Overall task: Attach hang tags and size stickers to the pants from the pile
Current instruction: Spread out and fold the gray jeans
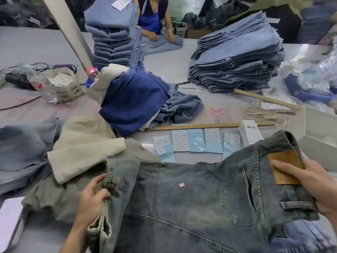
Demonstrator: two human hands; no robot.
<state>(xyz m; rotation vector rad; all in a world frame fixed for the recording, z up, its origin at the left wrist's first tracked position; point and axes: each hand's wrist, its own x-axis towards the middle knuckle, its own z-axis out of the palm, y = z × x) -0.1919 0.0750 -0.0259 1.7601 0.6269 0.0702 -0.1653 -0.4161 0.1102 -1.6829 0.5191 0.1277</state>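
Grey-washed jeans (182,207) lie spread back side up at the near edge of the table. My left hand (91,196) grips the bunched fabric at their left side. My right hand (310,181) holds the waistband at the right, thumb on the brown leather patch (284,167). A tiny white-and-red sticker (181,184) sits on the seat of the jeans. Behind the jeans lie several sheets of size stickers (197,141) on blue backing. A stack of white hang tags (249,132) and a bundle of tag strings (264,114) lie at the right.
A heap of dark blue, beige and light denim pants (135,99) stands mid-table, with beige and grey pants (82,141) at left. Two wooden rulers (200,126) lie behind the stickers. Tall folded stacks (237,55) rise at the back, where another person folds jeans.
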